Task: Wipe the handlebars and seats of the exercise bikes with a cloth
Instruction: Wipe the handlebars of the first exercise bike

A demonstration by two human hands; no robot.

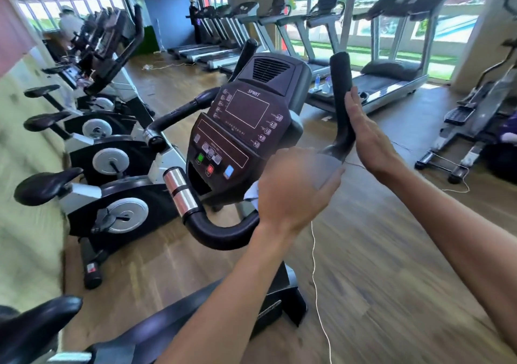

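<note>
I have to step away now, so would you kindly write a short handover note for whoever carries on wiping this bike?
Left hand: motion-blurred, gripping the cloth at the near bend of the handlebar, just below the console.
Right hand: open, flat against the upright right grip, holding nothing.
Done: cannot tell which parts are already wiped.
Left: the silver left grip, this bike's seat at bottom left, then the three bikes in the row along the left wall.
</note>
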